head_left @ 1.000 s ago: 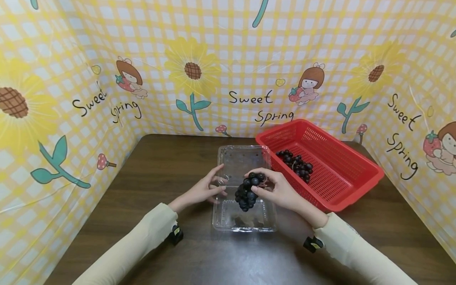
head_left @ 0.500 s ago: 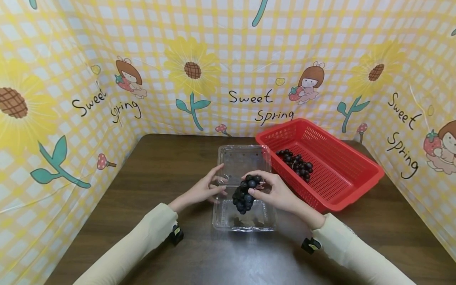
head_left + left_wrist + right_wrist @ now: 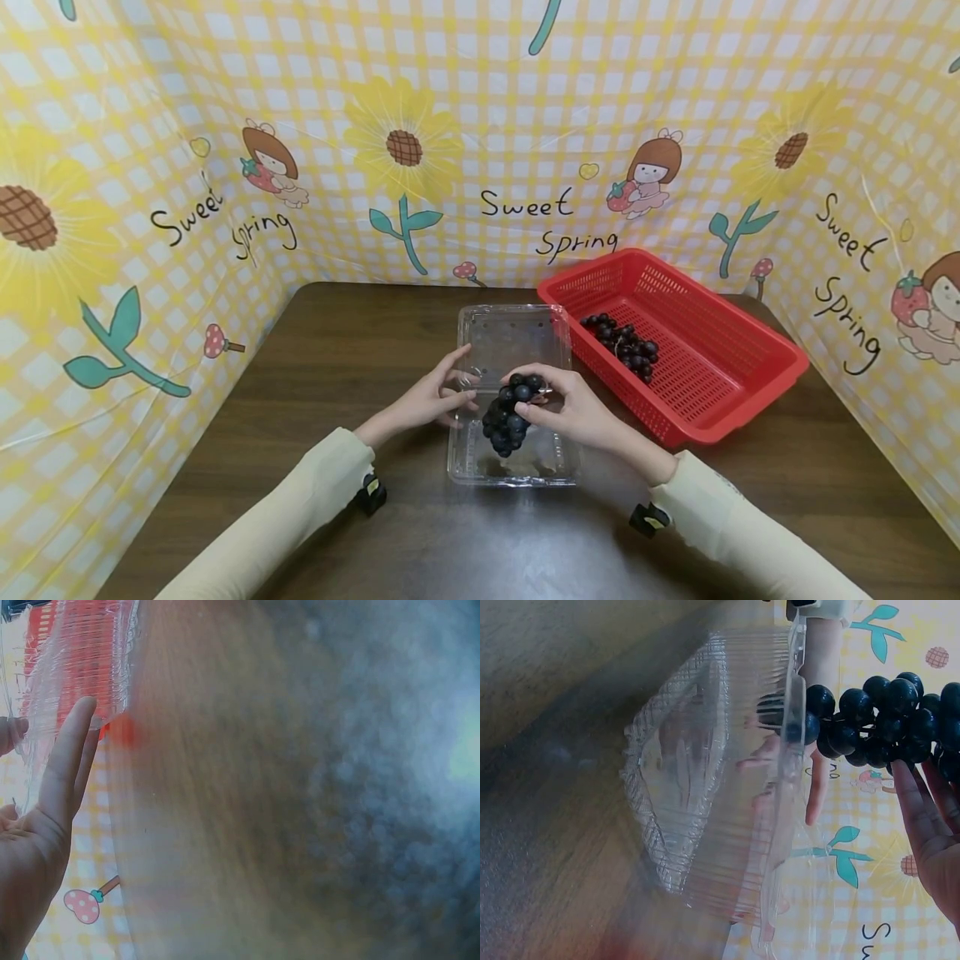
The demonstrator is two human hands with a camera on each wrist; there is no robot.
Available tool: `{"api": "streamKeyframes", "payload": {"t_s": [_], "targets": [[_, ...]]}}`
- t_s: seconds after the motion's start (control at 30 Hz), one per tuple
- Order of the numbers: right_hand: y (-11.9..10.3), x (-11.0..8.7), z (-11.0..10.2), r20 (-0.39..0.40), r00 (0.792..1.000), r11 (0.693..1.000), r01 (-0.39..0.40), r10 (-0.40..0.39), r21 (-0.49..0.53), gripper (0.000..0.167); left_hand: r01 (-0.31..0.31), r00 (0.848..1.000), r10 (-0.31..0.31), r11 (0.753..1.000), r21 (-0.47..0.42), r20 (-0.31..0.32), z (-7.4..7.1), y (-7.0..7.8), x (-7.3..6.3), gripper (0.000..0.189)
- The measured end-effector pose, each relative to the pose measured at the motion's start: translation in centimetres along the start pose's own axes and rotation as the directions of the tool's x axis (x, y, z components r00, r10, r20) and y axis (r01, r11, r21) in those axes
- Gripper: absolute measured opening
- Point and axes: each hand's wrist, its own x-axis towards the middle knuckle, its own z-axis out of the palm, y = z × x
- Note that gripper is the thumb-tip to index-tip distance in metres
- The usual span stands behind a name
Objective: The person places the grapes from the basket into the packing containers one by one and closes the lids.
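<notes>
A bunch of dark grapes (image 3: 506, 421) hangs over the near half of a clear plastic clamshell box (image 3: 517, 481). My right hand (image 3: 573, 406) pinches the bunch near its top, between thumb and fingers. In the right wrist view, the lower grapes (image 3: 821, 701) dip just past the box rim (image 3: 799, 765). At the left side of the box is my left hand (image 3: 423, 402), its fingers spread and mostly straight against the wall by the hinge. The left wrist view shows its extended fingers (image 3: 64, 761) against the clear plastic. The box lid (image 3: 513, 342) lies folded back, away from me.
A red perforated plastic basket (image 3: 738, 421) stands to the right of the box, with another bunch of dark grapes (image 3: 637, 357) in its left part. The brown wooden table (image 3: 322, 350) is surrounded on three sides by a yellow checked cloth (image 3: 480, 108).
My right hand has moved slightly left and toward me with the grapes, bringing them farther over the near half of the box. My left hand, box and basket stay put.
</notes>
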Motion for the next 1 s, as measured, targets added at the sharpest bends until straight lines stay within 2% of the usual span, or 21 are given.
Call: {"api": "streamKeyframes", "payload": {"t_s": [0.2,0.4,0.67,1.0], "targets": [[1.8,-0.2,0.4,0.010,1.000,1.000,-0.023,0.023,0.004,0.034,0.007,1.000,-0.007,1.000,-0.008,-0.008,0.0,0.1,0.0,0.077],[1.9,-0.3,0.6,0.019,0.999,0.999,-0.033,0.032,0.029,0.033,0.008,1.000,-0.009,1.000,-0.018,-0.011,0.1,0.1,0.0,0.077],[2.1,-0.3,0.7,0.016,1.000,0.999,-0.025,0.025,0.023,0.033,0.027,1.000,-0.027,1.000,-0.014,-0.007,0.0,-0.1,0.1,0.078],[1.6,-0.2,1.1,0.019,0.999,0.999,-0.042,0.042,-0.004,0.034,0.018,1.000,-0.018,1.000,0.001,-0.009,0.1,0.0,0.1,0.078]]}}
